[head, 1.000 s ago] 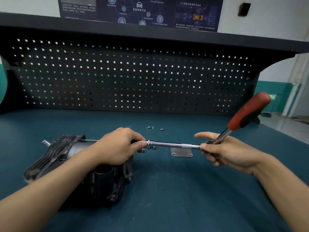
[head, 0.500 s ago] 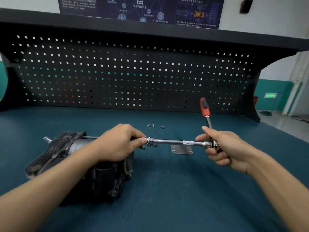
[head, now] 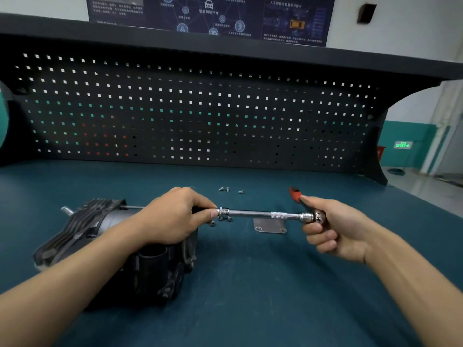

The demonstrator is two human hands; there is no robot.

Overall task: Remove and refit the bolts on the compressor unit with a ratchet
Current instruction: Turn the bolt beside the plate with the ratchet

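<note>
Two hands being used
ratchet (head: pixel 316 217) is being gripped by right hand (head: pixel 337 230), extension (head: pixel 253 213) being pinched by left hand (head: pixel 172 217).

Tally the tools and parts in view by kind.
Compressor unit: 1
Ratchet with extension bar: 1
Metal plate: 1
Loose bolts at the rear: 3
Small fasteners under the bar: 3 visible
Total: 9

Counted on the table (head: pixel 250 284): 1 compressor unit (head: pixel 105 236), left; 1 ratchet (head: pixel 308 217); 1 metal plate (head: pixel 270 226), centre; 3 loose bolts (head: pixel 227 189), far centre. About 3 smaller fasteners (head: pixel 220 219) are seen left of the plate.
</note>
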